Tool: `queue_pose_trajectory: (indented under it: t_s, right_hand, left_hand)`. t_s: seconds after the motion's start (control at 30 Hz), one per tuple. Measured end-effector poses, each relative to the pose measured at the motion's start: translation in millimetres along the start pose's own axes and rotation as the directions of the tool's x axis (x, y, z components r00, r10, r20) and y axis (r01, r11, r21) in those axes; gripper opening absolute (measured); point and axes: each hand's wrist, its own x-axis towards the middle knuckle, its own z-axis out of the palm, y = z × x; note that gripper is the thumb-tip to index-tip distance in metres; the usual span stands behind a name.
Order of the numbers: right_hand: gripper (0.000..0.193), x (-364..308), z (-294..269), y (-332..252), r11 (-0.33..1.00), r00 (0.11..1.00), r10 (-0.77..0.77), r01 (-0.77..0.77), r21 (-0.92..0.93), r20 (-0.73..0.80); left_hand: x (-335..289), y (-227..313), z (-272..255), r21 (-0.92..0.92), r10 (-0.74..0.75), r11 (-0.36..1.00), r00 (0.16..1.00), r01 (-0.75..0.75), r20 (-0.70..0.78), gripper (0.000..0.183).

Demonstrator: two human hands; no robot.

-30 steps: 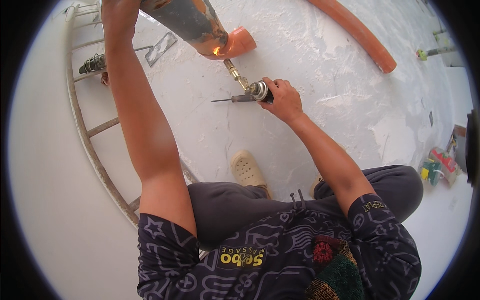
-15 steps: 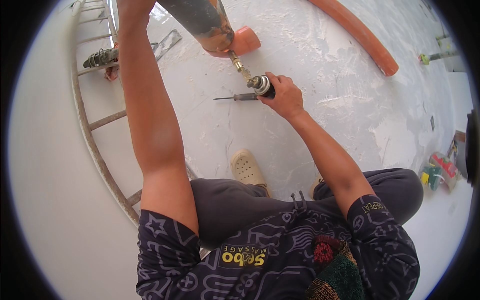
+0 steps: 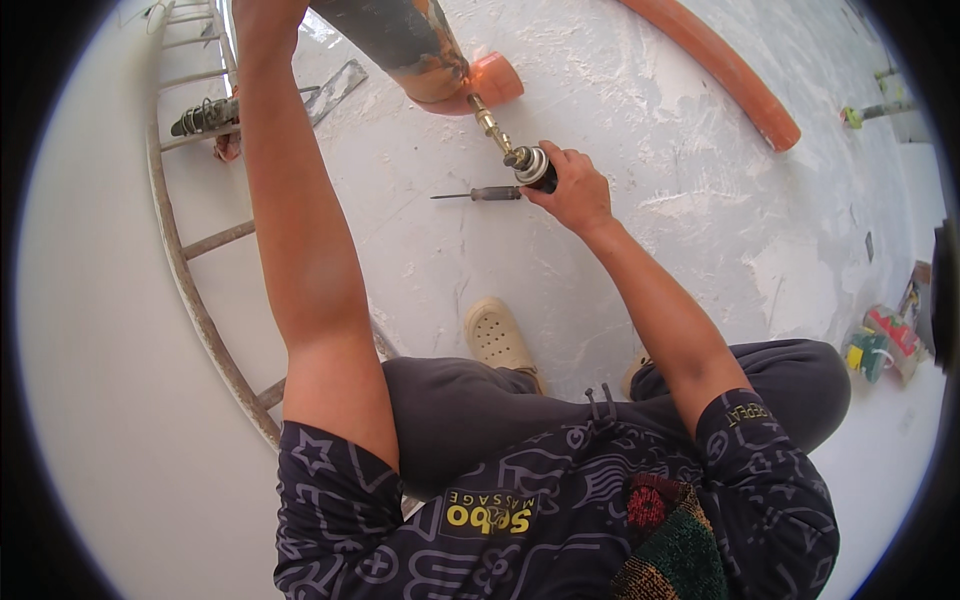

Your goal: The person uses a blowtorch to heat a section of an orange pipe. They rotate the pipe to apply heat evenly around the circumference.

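My right hand is wrapped round the dark canister of a gas torch. The torch's brass nozzle points up and left, and its tip is close against the lower end of a dark, scorched-looking pipe. An orange pipe fitting shows at that end, with a bright orange glow near the nozzle tip. My left arm reaches up to the top edge, where only part of my left hand shows beside the pipe; its fingers are out of sight. A screwdriver lies on the floor by the canister.
A wooden ladder runs along the left, with a dark tool lying at its rungs and a flat trowel-like blade nearby. A long orange pipe lies at the far right. Red and green packages sit at the right.
The torch and my right hand have shifted slightly. The nozzle tip now sits a little further right on the pipe end, where the orange glow looks brighter. My left arm is nearly unchanged.
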Motion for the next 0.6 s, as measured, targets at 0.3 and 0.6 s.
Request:
queue_pose_trajectory:
  t_s: [0.3, 0.6]
  right_hand:
    - [0.084, 9, -2, 9, 0.999, 0.999, -0.05, 0.05, 0.018, -0.02]
    - [0.081, 19, -7, 13, 0.998, 0.998, -0.063, 0.063, 0.031, 0.0]
  left_hand:
    - [5, -9, -12, -0.111, 0.086, 0.991, 0.99, -0.073, 0.11, 0.089]
    - [-5, -9, -10, -0.152, 0.076, 0.986, 0.996, -0.069, 0.044, 0.09]
